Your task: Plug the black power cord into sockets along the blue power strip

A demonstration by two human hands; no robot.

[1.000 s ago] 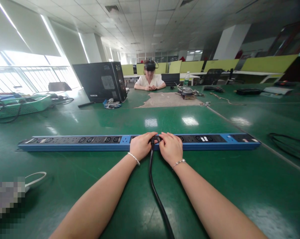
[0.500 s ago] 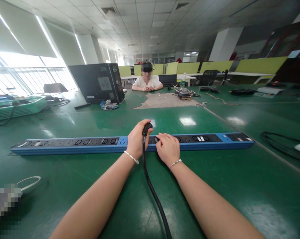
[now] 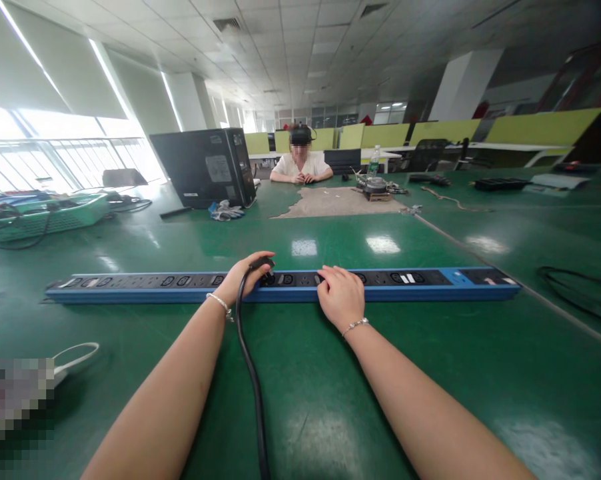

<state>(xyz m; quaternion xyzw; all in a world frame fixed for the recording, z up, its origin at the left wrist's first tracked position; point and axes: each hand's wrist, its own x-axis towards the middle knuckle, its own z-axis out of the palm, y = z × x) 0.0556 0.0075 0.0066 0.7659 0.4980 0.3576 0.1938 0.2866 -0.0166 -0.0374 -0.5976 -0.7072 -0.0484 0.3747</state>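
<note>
1. The left hand (image 3: 238, 281) has shifted leftward, pinching the power plug (image 3: 261, 263) at the power strip (image 3: 283, 295), mid-frame; seating unclear.
2. The right hand (image 3: 342, 299) stays on the power strip, fingers curled; grip hidden.

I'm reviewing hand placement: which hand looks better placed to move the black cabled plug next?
Left, probably: the left hand has its grip on the black, angled, cabled plug, at the long blue socket strip. The right hand is on the strip, apart from the plug.
</note>
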